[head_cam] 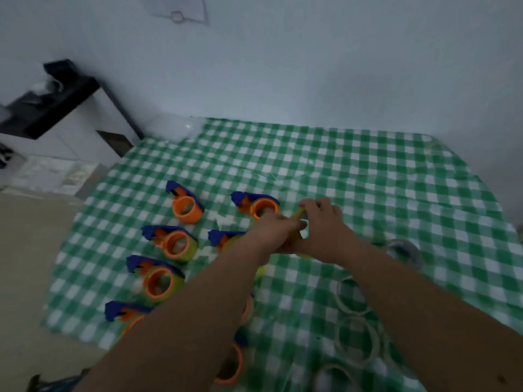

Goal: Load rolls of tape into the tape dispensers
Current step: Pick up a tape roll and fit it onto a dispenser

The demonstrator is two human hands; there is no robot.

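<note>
Both hands, the left hand (pixel 278 226) and the right hand (pixel 321 222), grip one yellow-green tape roll (pixel 300 219). Blue and orange plastic tape dispensers (pixel 185 203) sit just left on the green checked counter (pixel 368 171). Empty cardboard tape rings (pixel 357 342) lie under the right arm.

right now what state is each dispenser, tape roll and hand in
far two dispensers: empty, orange hubs bare
left-column dispensers: loaded with yellow-green tape
spare tape rolls: loose on the cloth
left hand: grip on a yellowish roll
right hand: pinching the same roll
</note>
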